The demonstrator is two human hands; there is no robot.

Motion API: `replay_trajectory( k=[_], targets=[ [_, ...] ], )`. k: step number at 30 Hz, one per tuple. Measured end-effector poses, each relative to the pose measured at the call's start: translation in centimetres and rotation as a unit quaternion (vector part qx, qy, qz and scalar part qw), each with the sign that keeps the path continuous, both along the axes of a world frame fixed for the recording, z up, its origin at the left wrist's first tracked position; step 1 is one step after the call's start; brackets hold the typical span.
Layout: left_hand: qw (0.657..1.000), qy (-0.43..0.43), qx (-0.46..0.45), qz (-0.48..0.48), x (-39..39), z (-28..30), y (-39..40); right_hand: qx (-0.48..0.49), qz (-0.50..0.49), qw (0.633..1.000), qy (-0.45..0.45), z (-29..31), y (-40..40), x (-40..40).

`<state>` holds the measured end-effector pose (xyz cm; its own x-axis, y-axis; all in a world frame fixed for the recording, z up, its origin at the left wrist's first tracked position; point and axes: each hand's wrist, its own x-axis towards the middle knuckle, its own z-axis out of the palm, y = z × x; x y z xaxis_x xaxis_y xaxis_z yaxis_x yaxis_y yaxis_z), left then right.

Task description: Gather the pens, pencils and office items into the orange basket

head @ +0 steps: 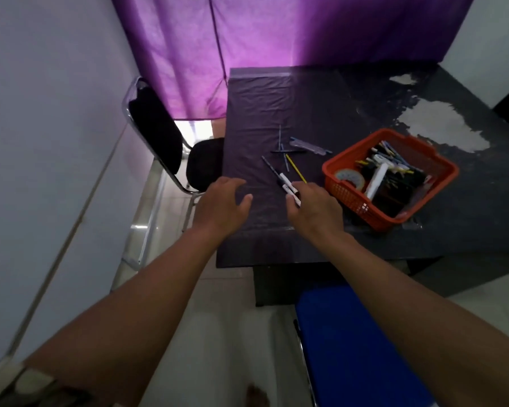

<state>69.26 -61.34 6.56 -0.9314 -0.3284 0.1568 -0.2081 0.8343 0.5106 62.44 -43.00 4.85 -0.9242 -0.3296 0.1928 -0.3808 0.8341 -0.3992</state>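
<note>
The orange basket (350, 198) sits on the dark table (467, 218) at the right, holding several pens, a white item and a roll of tape (349, 178). My right hand (315, 208) grips two white-and-black markers (288, 186) just left of the basket. A yellow pencil (295, 168) and a dark pen (269, 165) lie beyond them. Further back lie several blue pens (282, 148) and a clear ruler (309, 146). My left hand (224, 204) hovers over the table's left part, fingers spread and holding nothing.
A black chair with a chrome frame (156, 133) stands at the table's left edge. A blue seat (353, 348) is below the table's near edge. Purple curtain (247, 39) hangs behind. A white worn patch (444, 127) marks the tabletop at the back right.
</note>
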Motion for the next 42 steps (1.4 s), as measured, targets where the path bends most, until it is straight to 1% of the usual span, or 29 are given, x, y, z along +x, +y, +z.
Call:
replay_trajectory(
  k=[5,8,11,14,19,26,31,36,39,40,41,42],
  targets=[
    [0.999,-0.024,0.016,-0.038,-6.1,-2.1,-2.8,-0.002,-0.052,0.998,-0.034,-2.6,-2.0,-4.5],
    [0.997,-0.032,0.026,-0.071,-9.8,-3.9,-3.8,0.014,-0.079,0.995,-0.062,-4.3,-3.4,-7.1],
    [0.993,-0.058,0.037,-0.099,-13.7,-6.1,-4.4,0.032,-0.113,0.989,-0.093,-5.9,-4.4,-9.6],
    [0.987,-0.094,0.051,-0.122,-15.7,-7.9,-4.7,0.033,-0.141,0.983,-0.116,-7.1,-4.9,-11.5],
    [0.98,-0.135,0.066,-0.131,-18.8,-11.1,-5.5,0.057,-0.16,0.972,-0.162,-10.1,-5.4,-14.0],
    [0.974,-0.165,0.123,-0.091,-22.5,-13.1,-3.5,0.081,-0.138,0.965,-0.209,-13.1,-4.6,-17.1],
    [0.967,-0.188,0.168,-0.021,-24.8,-14.1,-0.8,0.093,-0.123,0.951,-0.269,-14.4,-3.0,-18.6],
    [0.963,-0.216,0.16,0.027,-26.0,-14.8,1.0,0.08,-0.069,0.959,-0.262,-15.1,-2.7,-18.7],
    [0.963,-0.213,0.155,0.056,-26.6,-14.8,1.7,0.076,-0.045,0.966,-0.243,-14.2,-2.1,-19.2],
    [0.969,-0.194,0.144,0.056,-26.7,-14.5,1.9,0.066,-0.042,0.971,-0.227,-13.7,-1.6,-19.5],
    [0.98,-0.153,0.124,0.026,-26.9,-14.3,2.3,0.051,-0.04,0.976,-0.208,-13.0,-0.9,-20.0],
    [0.99,-0.101,0.091,-0.033,-27.1,-13.9,2.4,0.038,-0.032,0.98,-0.191,-12.2,-0.2,-20.6]
  ],
)
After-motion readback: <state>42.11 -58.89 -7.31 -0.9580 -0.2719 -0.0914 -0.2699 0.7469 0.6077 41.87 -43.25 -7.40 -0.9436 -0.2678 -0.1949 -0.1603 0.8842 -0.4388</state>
